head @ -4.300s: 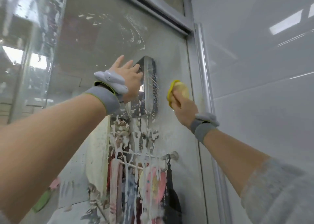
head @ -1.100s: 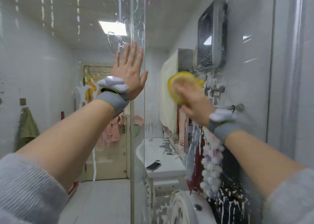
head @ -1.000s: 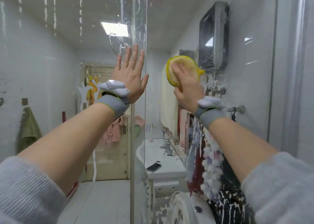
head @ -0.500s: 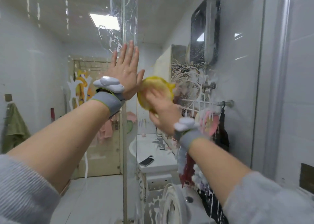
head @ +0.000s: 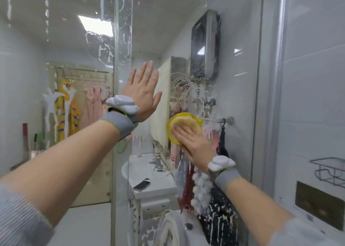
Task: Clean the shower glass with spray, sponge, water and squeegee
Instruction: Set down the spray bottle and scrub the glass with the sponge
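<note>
The left hand (head: 142, 94) is spread flat against the glass (head: 237, 96), fingers straight and slightly apart, pointing up, thumb out to the right. It holds nothing; whether the palm itself bears on the pane cannot be told, but the fingers lie flush with it. A grey band with a white device sits on that wrist.

The right hand (head: 194, 143) lies lower and to the right of the left thumb. Its fingers are straight and close together, laid flat over the sponge (head: 183, 123) and pressing it onto the glass. The fingertips point up and to the left, covering the sponge's lower half. The thumb is hidden from this angle, so it cannot be told whether it hooks the sponge's edge.

The sponge is a round yellow pad, face flat to the pane, so it shows no clear long axis; its rim shows above and to the left of the fingertips.

Just above the sponge, beyond the fingertips, curved streaks of foam (head: 186, 91) arc across the glass. Below the right wrist, thick white clumps and runs of foam hang down the pane.

Between the two hands, left of the left palm, runs the vertical edge of a glass panel. Through the glass, behind the right fingers, a towel rail (head: 222, 120) shows; above it a dark heater (head: 205, 46) hangs on the wall. Below the hands a basin carries a phone (head: 141, 185).
</note>
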Available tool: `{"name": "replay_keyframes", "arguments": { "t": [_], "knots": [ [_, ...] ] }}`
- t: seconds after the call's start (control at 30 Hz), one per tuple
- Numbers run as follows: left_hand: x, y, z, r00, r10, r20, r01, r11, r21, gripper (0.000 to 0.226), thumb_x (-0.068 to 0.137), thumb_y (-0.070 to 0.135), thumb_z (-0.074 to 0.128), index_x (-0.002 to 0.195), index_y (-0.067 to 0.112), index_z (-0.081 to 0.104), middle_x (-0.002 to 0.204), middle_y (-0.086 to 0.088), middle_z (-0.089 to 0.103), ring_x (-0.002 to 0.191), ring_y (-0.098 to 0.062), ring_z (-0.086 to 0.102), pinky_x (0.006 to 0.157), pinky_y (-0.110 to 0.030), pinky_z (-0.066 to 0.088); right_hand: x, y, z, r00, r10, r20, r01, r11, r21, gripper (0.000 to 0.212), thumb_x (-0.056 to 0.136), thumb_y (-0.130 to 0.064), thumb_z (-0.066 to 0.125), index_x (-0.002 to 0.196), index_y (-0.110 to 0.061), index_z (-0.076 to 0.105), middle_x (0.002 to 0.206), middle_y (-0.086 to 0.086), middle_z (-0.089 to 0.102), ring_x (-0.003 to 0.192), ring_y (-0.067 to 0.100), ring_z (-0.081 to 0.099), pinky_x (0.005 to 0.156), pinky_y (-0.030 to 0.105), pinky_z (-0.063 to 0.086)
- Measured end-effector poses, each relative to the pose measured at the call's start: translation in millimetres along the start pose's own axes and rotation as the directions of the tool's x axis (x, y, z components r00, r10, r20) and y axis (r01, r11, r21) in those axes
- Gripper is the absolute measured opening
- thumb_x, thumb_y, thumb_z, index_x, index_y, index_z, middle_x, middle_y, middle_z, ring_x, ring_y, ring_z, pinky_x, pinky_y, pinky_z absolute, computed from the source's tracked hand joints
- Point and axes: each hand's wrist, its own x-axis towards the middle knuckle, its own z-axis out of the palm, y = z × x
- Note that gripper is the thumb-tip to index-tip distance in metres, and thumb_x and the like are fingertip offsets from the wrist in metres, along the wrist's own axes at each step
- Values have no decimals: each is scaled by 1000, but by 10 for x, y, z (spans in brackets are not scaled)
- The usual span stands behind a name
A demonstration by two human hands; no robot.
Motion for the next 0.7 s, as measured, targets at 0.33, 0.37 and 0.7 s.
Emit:
{"name": "replay_keyframes", "arguments": {
  "t": [0.33,0.37,0.7],
  "knots": [
    [261,313,195,1000,10,2,-10,997,-77,60,101,34,34,154,13,16,162,-12,-1,150,-26,-1,121,-40,0,207,340,-229,977,210,-36,-207,976,68,67,88,7,51,147,-15,29,153,3,25,143,10,4,116,47,20],
    [245,357,217,1000,16,1,-16,996,-93,60,101,33,35,154,13,16,162,-12,-1,150,-27,-1,121,-41,0,-84,365,-215,986,167,16,-167,982,88,63,90,3,50,147,-13,29,153,1,25,145,11,8,116,49,18],
    [296,431,336,995,90,-52,-93,994,-62,60,100,32,34,154,13,15,162,-12,2,150,-28,0,120,-41,-3,716,504,-552,912,346,-219,-323,937,134,63,84,5,53,143,-9,40,149,11,38,139,24,32,114,42,28]
  ]
}}
